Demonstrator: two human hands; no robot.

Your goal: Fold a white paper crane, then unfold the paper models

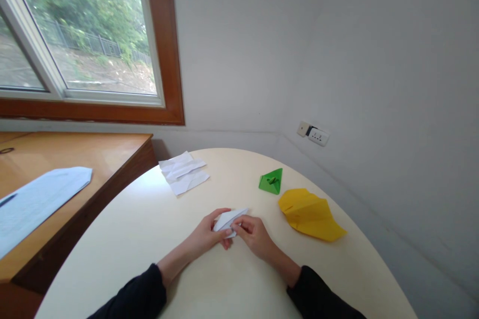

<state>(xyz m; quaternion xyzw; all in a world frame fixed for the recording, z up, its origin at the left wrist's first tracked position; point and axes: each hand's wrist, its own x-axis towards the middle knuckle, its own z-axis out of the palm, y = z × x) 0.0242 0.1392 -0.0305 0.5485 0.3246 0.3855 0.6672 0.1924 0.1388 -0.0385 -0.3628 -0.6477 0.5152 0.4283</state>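
Observation:
A small folded white paper [229, 219] rests low over the round cream table [149, 224], held between both hands. My left hand [209, 234] grips its near left side with thumb and fingers. My right hand [253, 233] pinches its right side. Both sleeves are dark. Part of the paper is hidden by my fingers.
A creased white sheet [184, 172] lies at the table's far left. A green folded paper shape [272, 181] and a yellow folded paper piece [310, 213] sit to the right. A wooden desk [75, 159] with a pale envelope [35, 202] stands left. A wall socket [318, 135] is behind.

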